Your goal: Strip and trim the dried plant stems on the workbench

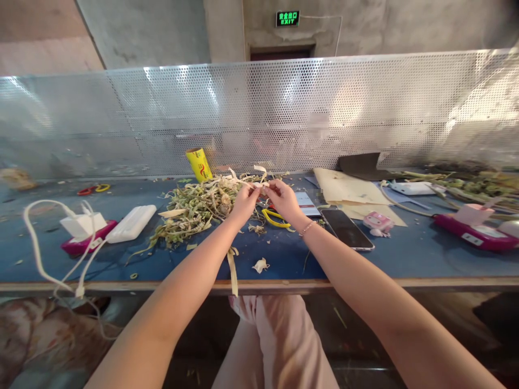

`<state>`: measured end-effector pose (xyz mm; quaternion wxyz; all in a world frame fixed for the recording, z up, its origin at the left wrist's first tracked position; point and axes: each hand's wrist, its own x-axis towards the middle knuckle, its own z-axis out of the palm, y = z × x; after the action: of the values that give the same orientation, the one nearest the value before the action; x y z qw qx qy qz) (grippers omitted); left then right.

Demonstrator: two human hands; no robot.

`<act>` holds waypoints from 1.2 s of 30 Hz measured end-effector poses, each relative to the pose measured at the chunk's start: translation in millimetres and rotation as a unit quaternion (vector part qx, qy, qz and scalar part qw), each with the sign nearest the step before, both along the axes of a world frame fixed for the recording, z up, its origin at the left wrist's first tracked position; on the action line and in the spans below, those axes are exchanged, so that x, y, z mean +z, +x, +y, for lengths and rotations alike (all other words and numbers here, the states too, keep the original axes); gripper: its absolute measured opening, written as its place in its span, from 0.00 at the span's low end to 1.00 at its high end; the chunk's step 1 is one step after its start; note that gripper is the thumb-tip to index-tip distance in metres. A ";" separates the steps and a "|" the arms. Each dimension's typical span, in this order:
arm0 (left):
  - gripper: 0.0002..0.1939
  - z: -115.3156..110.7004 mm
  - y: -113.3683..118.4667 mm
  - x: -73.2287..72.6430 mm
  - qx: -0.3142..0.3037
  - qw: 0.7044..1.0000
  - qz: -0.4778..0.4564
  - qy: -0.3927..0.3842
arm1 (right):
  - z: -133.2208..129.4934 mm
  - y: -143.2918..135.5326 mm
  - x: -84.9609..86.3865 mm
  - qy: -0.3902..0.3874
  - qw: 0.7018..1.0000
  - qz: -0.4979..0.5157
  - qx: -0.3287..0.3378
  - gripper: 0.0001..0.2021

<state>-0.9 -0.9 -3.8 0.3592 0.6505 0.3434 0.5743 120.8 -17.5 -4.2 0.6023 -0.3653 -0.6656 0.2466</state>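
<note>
My left hand (244, 205) and my right hand (284, 201) meet above the blue table, fingertips pinched around a pale, dry plant strip (261, 172). Its curled end sticks up over the fingers, and the held part is mostly hidden. Beside and behind my left hand lies a heap of dried greenish plant scraps (188, 208). Scissors with yellow handles (277, 220) rest below my right hand, partly covered by it. Nearer the front, a whitish crumpled scrap (260, 265) lies on the table, and a long dry strip (232, 270) hangs over the edge.
A yellow cardboard tube (199, 165) leans behind the heap. To the left are a power bank (132, 223) and a cabled magenta power strip (77, 244). On the right lie a phone (347, 229), a pink toy (378, 222) and another power strip (472, 232). A perforated metal panel (162, 119) spans the back.
</note>
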 end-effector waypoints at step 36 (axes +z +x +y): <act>0.10 -8.5 0.3 3.3 -0.065 0.997 -0.017 0.038 | 11.1 11.1 -0.6 -0.081 0.991 0.102 -0.010 0.10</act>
<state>-0.6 -9.4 -0.5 0.3763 0.6746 0.2725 0.5736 131.9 -6.5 -4.8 0.6384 -0.3925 -0.5744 0.3294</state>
